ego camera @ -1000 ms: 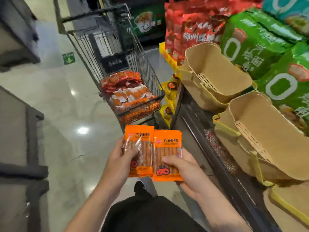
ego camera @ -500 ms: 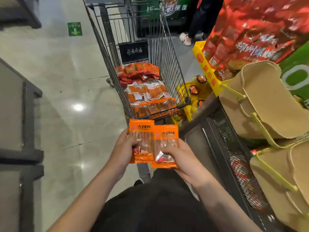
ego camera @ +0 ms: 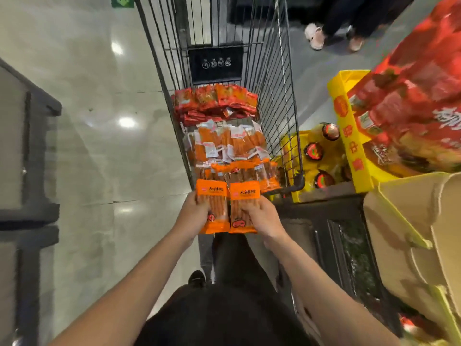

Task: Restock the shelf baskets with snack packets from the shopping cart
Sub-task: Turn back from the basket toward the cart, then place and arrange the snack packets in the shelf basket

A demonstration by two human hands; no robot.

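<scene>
My left hand [ego camera: 193, 216] grips an orange snack packet [ego camera: 214, 196] by its left edge. My right hand [ego camera: 262, 218] grips a second orange packet [ego camera: 243, 198] right beside the first. Both packets stand upright, side by side, just in front of the near end of the wire shopping cart [ego camera: 282, 108]. Inside the cart lie several orange packets [ego camera: 229, 151] and, farther back, a pile of red packets [ego camera: 214, 101]. Tan shelf baskets [ego camera: 411, 221] with yellow-green rims stand at the right, tilted.
A yellow box [ego camera: 349, 136] holding large red bags [ego camera: 411, 96] stands right of the cart, with round-lidded yellow items [ego camera: 314, 151] below it. A person's feet [ego camera: 316, 36] show beyond the cart. A dark wire shelf [ego camera: 349, 245] is at the right; dark fixtures [ego camera: 32, 158] line the left.
The view has swung left and down from the baskets toward the cart. Both hands, still holding the packets, have come closer to the cart's near end.
</scene>
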